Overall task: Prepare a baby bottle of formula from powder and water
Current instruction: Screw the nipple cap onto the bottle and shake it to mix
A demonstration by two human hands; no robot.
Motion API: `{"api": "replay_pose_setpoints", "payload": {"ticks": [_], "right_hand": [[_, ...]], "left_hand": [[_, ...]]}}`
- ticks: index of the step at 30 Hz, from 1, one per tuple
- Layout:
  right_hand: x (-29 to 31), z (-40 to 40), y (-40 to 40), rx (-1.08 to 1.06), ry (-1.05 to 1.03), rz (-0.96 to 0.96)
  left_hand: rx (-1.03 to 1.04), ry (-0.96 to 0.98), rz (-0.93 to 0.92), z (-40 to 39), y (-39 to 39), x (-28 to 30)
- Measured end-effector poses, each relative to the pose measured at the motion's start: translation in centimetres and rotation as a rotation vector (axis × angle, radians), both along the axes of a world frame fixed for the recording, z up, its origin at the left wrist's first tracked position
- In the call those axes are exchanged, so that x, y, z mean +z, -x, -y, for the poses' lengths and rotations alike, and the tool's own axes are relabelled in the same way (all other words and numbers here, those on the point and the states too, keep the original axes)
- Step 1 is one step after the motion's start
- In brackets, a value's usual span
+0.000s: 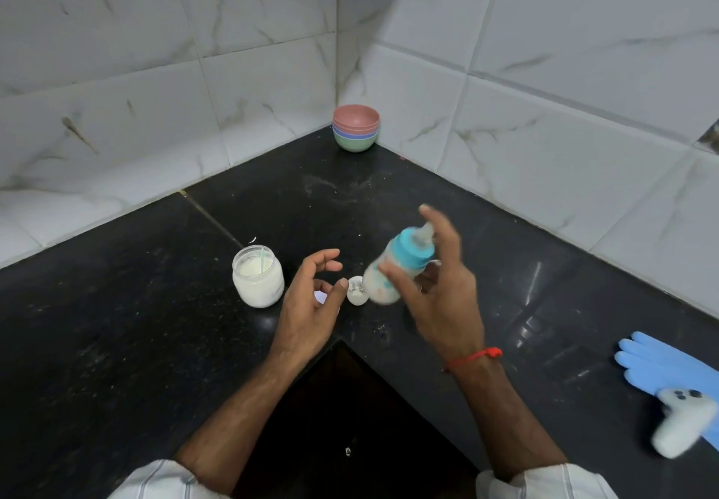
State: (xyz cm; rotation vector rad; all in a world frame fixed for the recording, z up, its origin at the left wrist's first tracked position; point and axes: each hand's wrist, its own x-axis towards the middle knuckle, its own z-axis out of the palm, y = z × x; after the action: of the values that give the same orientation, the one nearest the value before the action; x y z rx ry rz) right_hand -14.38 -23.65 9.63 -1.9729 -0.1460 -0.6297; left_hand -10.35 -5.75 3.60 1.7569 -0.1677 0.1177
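My right hand (439,296) holds the baby bottle (400,265) tilted above the counter. The bottle has a blue collar and a clear teat, and it is blurred. My thumb lies across its body and my forefinger reaches up past the teat. Milky liquid shows inside. My left hand (311,304) hovers to the left of the bottle with fingers loosely curled, holding nothing. A glass jar of white powder (258,277) with a pale green scoop handle in it stands open, left of my left hand. A small white cap (357,292) lies on the counter between my hands.
The black stone counter (155,323) wraps an inner corner with tiled walls behind. A stack of coloured bowls (355,127) stands in the far corner. A blue glove (661,362) and a white controller (683,424) lie at the right edge. Powder specks dot the counter.
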Motion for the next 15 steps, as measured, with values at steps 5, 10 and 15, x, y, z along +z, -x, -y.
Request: {"api": "replay_pose_setpoints", "payload": {"ticks": [5,10,15], "right_hand": [[1.3,-0.2,0.0,-0.125,-0.130,0.288],[-0.8,0.2,-0.2,0.069,0.156,-0.078],[2.4,-1.2,0.6,-0.108,-0.185,0.407]], "left_hand": [[0.016,-0.006,-0.005,0.0,0.1,-0.2],[-0.002,-0.012,0.007,0.1,0.2,0.1],[0.021,-0.011,0.006,-0.2,-0.1,-0.2]]}}
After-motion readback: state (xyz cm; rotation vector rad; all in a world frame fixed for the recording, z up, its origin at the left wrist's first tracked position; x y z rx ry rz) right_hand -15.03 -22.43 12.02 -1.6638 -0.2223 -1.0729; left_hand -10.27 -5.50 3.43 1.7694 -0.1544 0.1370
